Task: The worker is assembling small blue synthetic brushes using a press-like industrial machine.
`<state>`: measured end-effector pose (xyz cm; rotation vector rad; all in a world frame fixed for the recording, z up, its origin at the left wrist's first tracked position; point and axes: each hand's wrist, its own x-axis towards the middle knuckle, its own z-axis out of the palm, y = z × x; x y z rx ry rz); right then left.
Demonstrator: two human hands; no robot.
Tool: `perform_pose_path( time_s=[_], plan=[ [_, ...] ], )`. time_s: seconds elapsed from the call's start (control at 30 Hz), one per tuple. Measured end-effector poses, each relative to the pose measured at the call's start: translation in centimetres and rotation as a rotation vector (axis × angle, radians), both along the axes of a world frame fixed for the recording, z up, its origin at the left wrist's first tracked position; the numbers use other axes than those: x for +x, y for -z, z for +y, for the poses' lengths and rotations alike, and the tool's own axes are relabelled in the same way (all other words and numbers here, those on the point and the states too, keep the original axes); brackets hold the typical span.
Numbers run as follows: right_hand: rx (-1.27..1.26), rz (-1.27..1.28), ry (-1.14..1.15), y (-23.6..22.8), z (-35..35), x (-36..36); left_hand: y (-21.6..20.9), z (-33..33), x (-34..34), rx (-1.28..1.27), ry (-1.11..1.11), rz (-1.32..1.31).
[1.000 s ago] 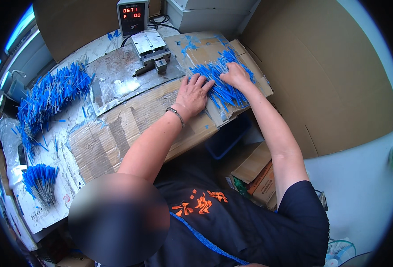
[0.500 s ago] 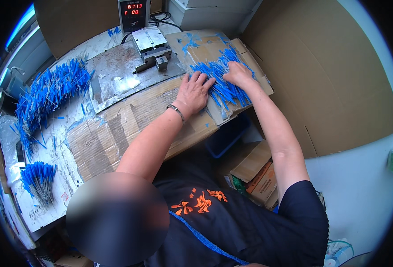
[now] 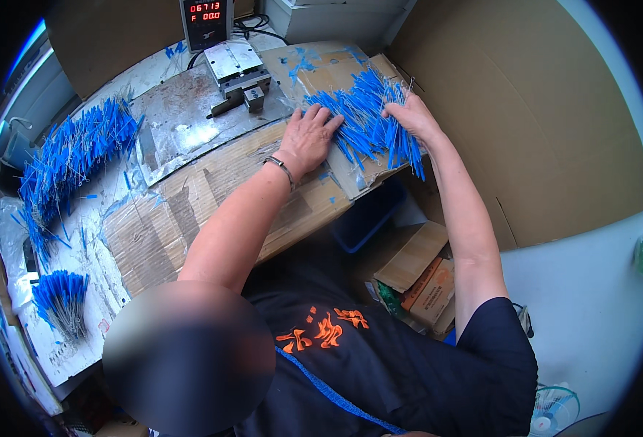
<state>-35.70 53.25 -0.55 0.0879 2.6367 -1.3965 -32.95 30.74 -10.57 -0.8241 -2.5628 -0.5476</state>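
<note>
A heap of thin metal wires with blue sleeves and small looped ends (image 3: 358,120) lies on the cardboard at the right of the bench. My left hand (image 3: 311,138), wearing a dark bracelet, rests flat at the heap's left edge, fingers spread and fingertips touching the nearest pieces. At the heap's right end my right hand (image 3: 417,120) is closed round a bunch of the blue-sleeved wires, thumb toward the heap. Its other fingers are partly hidden behind the wires. Some blue ends hang down below that hand, near the cardboard's edge.
A metal fixture block (image 3: 238,69) stands on a steel plate (image 3: 190,131), with a red-digit counter box (image 3: 206,22) behind. More blue-sleeved wires (image 3: 81,156) form a long pile at left, with a smaller bundle (image 3: 61,302) nearer. A blue bin (image 3: 369,218) and cardboard boxes (image 3: 416,269) sit below.
My right hand has moved right and slightly up along the heap, dragging wires toward the right edge, so the heap is spread wider. My left hand stays at the left edge.
</note>
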Motion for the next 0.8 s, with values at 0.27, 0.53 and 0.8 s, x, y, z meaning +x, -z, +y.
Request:
perform_pose_path(
  time_s=[0.27,0.53,0.8],
  plan=[
    [-0.1,0.021,-0.041,0.0,-0.3,0.3,-1.0,-0.5,-0.4,-0.089,0.034,-0.113],
    [-0.03,0.071,-0.016,-4.3,-0.1,2.0,-1.2,-2.3,2.9,0.056,0.045,-0.055],
    [0.45,0.505,-0.54,-6.1,-4.9,3.2,-1.2,-4.9,4.0,0.094,0.051,-0.025]
  ],
)
